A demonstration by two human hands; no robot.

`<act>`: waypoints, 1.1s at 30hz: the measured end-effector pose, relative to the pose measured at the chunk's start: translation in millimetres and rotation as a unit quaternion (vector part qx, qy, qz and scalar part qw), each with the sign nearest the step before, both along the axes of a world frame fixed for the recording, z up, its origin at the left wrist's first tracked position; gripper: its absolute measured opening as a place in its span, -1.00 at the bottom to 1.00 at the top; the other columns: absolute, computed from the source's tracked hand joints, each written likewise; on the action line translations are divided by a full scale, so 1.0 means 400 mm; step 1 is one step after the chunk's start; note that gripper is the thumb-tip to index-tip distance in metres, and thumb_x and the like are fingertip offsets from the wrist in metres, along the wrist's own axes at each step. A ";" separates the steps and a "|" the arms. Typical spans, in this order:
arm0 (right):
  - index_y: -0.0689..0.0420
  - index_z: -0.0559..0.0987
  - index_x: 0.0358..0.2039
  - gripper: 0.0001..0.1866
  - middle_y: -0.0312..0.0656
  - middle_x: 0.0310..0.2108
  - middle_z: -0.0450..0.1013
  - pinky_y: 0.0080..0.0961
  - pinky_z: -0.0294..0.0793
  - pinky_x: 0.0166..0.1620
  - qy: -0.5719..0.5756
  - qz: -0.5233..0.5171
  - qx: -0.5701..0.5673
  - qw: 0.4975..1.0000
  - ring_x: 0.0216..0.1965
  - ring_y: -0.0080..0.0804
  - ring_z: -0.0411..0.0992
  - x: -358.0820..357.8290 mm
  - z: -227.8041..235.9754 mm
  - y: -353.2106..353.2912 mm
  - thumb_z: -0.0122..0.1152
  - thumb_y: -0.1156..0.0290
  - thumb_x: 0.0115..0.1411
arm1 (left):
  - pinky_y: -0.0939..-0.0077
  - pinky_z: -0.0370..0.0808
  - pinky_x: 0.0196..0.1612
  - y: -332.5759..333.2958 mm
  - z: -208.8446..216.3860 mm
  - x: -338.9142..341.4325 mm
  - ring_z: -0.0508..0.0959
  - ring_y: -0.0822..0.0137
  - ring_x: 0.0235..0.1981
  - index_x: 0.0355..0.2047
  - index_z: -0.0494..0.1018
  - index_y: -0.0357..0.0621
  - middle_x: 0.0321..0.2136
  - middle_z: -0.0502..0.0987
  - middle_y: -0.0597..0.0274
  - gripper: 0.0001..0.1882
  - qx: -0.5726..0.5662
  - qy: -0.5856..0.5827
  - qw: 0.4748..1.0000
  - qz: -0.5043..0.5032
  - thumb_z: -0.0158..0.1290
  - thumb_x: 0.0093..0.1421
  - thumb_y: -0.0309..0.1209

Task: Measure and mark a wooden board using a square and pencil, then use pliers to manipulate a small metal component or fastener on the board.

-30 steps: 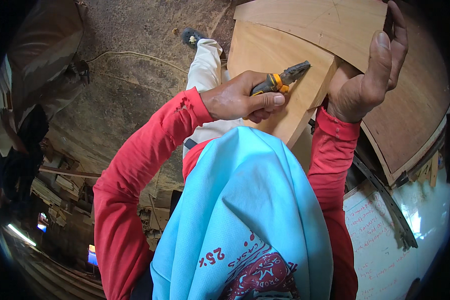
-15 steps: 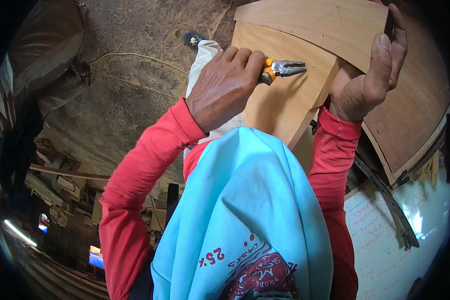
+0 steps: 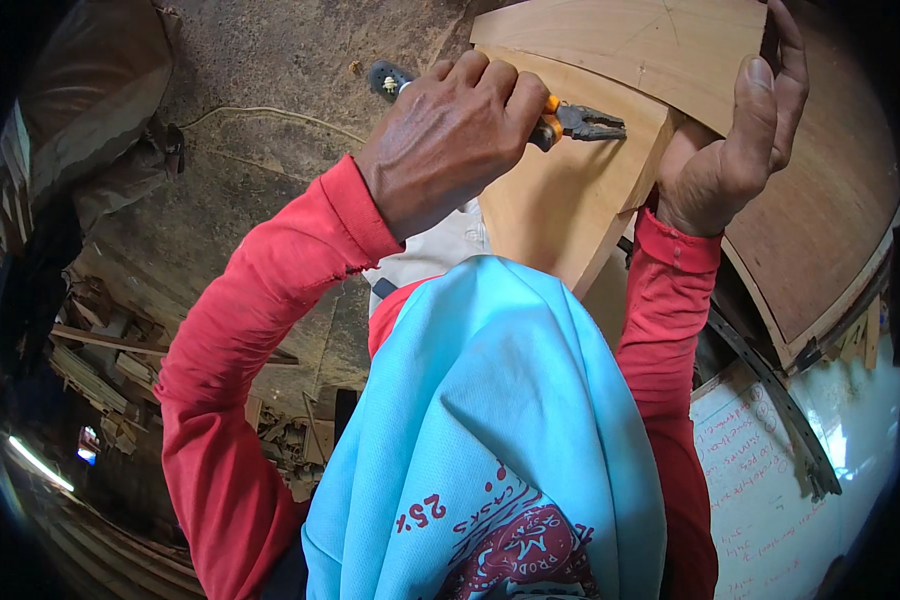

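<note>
one head camera only, a wide fisheye; it looks down from close above the raised arms, floor [image 3: 270, 80] far below.

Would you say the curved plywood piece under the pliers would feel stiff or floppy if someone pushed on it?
Probably fairly stiff: the plywood piece shows a thick edge and holds its curve. It may still shift when pushed, since only the right hand steadies its upper edge. The left hand presses pliers against it without visible flexing.
</note>
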State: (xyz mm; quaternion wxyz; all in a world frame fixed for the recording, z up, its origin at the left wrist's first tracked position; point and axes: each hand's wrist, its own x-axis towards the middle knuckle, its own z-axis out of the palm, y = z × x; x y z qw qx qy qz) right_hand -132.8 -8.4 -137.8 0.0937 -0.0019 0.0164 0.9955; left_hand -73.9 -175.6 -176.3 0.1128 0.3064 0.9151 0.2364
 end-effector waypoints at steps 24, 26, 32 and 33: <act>0.29 0.27 0.37 -0.40 0.04 0.24 0.39 -0.28 0.36 0.32 -0.112 -0.083 0.711 0.689 0.25 -0.18 0.38 0.011 0.020 0.012 -0.06 0.29 0.38 | 0.16 0.42 -0.02 0.007 -0.008 0.056 0.51 0.01 -0.13 -0.02 0.37 -0.20 -0.22 0.47 0.04 -0.66 0.047 -0.032 0.994 0.093 0.11 0.19 -0.52; 0.29 0.28 0.37 -0.40 0.04 0.24 0.39 -0.28 0.36 0.32 0.006 0.005 -0.011 1.000 0.25 -0.19 0.38 0.000 0.000 -0.004 -0.07 0.29 0.38 | 0.18 0.39 0.04 0.001 -0.010 0.036 0.51 0.09 -0.10 -0.01 0.37 -0.18 -0.20 0.48 0.12 -0.66 0.025 -0.014 0.997 0.066 0.07 0.20 -0.46; 0.30 0.28 0.36 -0.41 0.04 0.23 0.39 -0.31 0.36 0.32 0.003 0.005 0.005 1.000 0.26 -0.20 0.37 -0.001 -0.003 -0.014 -0.08 0.28 0.39 | 0.21 0.42 0.02 -0.016 0.000 0.006 0.51 0.12 -0.09 0.02 0.37 -0.17 -0.19 0.48 0.13 -0.63 -0.035 0.052 0.998 0.004 0.08 0.19 -0.42; 0.30 0.28 0.36 -0.41 0.04 0.23 0.39 -0.31 0.36 0.32 0.004 0.003 0.006 1.000 0.26 -0.20 0.37 -0.002 -0.003 -0.013 -0.08 0.28 0.39 | 0.22 0.43 0.01 -0.012 0.005 0.005 0.51 0.12 -0.09 0.02 0.37 -0.16 -0.19 0.48 0.13 -0.63 -0.035 0.044 0.998 0.006 0.08 0.19 -0.42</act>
